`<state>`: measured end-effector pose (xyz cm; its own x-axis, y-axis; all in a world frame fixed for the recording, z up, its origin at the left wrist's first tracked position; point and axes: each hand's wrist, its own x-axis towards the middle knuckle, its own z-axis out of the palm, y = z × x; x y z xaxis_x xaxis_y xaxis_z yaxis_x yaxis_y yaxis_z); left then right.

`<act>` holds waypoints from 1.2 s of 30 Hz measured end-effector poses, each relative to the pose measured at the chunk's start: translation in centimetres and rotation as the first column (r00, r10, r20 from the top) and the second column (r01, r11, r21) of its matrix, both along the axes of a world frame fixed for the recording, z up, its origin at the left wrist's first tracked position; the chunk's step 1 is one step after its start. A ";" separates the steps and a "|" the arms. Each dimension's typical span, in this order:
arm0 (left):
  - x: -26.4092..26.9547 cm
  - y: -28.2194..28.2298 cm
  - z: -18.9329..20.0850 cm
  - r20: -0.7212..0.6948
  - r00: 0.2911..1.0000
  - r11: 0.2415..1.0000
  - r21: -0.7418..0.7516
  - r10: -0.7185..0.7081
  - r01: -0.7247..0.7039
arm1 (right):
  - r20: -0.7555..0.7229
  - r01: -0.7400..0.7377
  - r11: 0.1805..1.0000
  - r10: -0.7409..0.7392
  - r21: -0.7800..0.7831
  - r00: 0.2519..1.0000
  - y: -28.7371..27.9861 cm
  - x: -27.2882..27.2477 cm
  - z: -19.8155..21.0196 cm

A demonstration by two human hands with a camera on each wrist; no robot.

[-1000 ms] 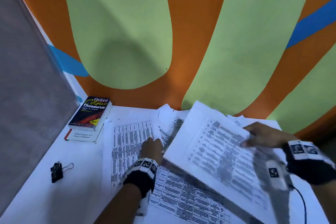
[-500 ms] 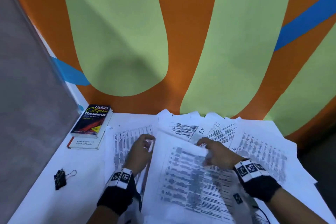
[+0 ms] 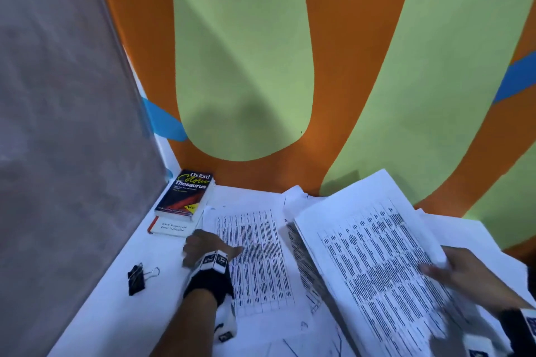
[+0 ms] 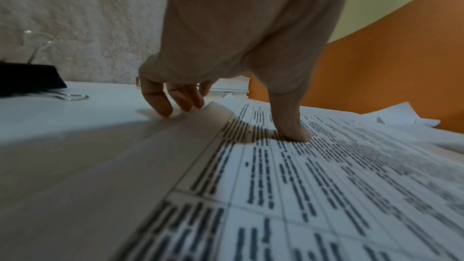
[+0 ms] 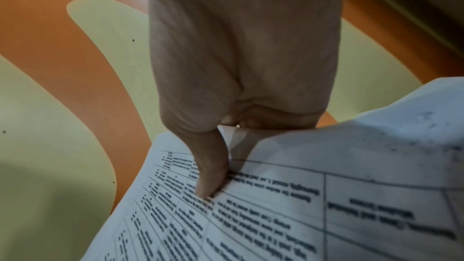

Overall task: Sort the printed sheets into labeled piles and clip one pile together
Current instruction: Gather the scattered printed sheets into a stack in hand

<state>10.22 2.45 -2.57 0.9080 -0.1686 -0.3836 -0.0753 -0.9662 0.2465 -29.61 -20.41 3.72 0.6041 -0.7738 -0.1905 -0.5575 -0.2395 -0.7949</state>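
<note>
A pile of printed table sheets lies on the white table left of centre. My left hand rests at its left edge; in the left wrist view the thumb presses on the top sheet and the bent fingertips touch the table beside the edge. My right hand pinches a printed sheet held tilted above the right side, thumb on top and fingers underneath. A black binder clip lies left of my left wrist.
Two stacked books, an Oxford thesaurus on top, sit at the back left corner. More loose sheets spread under and behind the held one. A grey panel stands at the left and a painted wall behind.
My right hand has carried a sheet up and to the right. My left hand has slid left, from the middle sheet to the left pile's edge.
</note>
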 end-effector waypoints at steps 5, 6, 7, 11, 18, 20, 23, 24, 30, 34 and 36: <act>2.6 -0.5 -1.8 -0.062 0.997 0.997 -0.070 -0.035 0.031 | -0.019 0.057 0.998 -0.057 -0.015 0.998 -0.4 -2.4 -3.1; 2.6 -0.3 -1.7 -0.056 0.998 0.993 -0.117 -0.024 0.017 | -0.021 0.065 0.998 -0.065 -0.020 0.998 -0.4 -2.7 -3.3; 2.2 0.0 -1.5 -0.043 0.999 0.982 -0.191 0.000 -0.008 | -0.023 0.078 0.997 -0.078 -0.029 0.997 -0.3 -3.1 -3.5; 0.1 2.0 0.2 0.088 0.996 0.892 -0.453 0.026 0.017 | 0.005 0.150 0.986 -0.150 -0.069 0.989 0.7 -3.0 -2.1; -0.6 4.0 3.4 -0.033 0.997 0.597 -0.802 -0.067 0.013 | 0.249 0.301 0.931 -0.348 0.206 0.904 1.7 -0.6 -0.8; -0.9 3.9 5.1 -0.025 0.980 0.509 -0.857 -0.198 0.081 | 0.241 0.245 0.933 -0.309 0.264 0.920 3.0 1.3 -0.1; -1.2 3.3 7.3 0.066 0.928 0.423 -0.877 -0.368 0.230 | 0.278 0.129 0.932 -0.231 0.339 0.932 3.8 4.5 -0.1; -1.4 3.2 8.0 0.079 0.909 0.377 -0.893 -0.409 0.247 | 0.278 0.105 0.931 -0.211 0.350 0.937 4.1 5.6 -0.2; -2.3 3.9 11.2 0.226 0.842 0.305 -0.861 -0.490 0.408 | 0.288 -0.065 0.950 -0.027 0.306 0.957 5.6 12.8 0.6; -2.8 5.2 11.3 0.293 0.782 0.262 -0.829 -0.549 0.495 | 0.198 -0.211 0.939 0.159 0.273 0.967 5.7 17.1 0.4; -2.9 5.6 10.9 0.269 0.800 0.288 -0.833 -0.536 0.473 | 0.116 -0.210 0.933 0.183 0.292 0.976 5.7 18.7 -0.2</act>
